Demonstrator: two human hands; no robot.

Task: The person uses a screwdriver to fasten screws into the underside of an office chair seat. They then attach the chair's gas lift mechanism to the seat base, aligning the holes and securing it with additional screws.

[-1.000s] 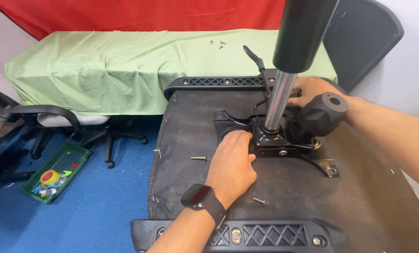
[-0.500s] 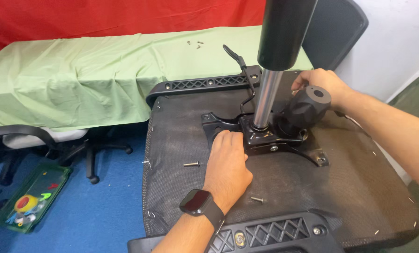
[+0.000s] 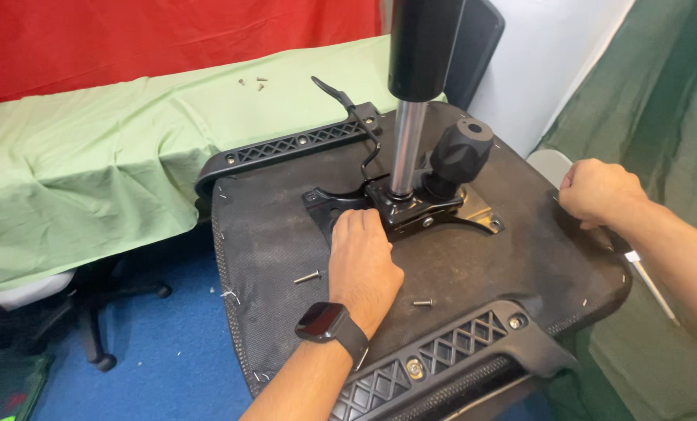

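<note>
An office chair seat [image 3: 504, 265] lies upside down, its black underside facing me. Bolted at its middle is a black mechanism plate [image 3: 419, 206] with a chrome gas cylinder [image 3: 405, 148] standing up from it, a round black knob [image 3: 459, 152] and a thin lever [image 3: 356, 117]. My left hand [image 3: 364, 257], a dark smartwatch [image 3: 325, 323] on its wrist, presses palm-down on the plate's left side with fingers curled at its edge. My right hand [image 3: 598, 193] is closed over the seat's right edge, away from the knob. Two loose screws [image 3: 307, 277] [image 3: 422, 302] lie on the seat beside my left hand.
Black armrests run along the seat's far side [image 3: 286, 148] and near side [image 3: 442, 362]. A table under a green cloth [image 3: 91, 171] stands behind, with small screws [image 3: 252, 82] on it. Another chair's wheeled base [image 3: 91, 343] sits on the blue floor at left. A green curtain [image 3: 668, 93] hangs at right.
My right hand has let go of the black knob and moved right to the seat's edge. My left hand stays on the plate. The view has shifted so the seat sits further left.
</note>
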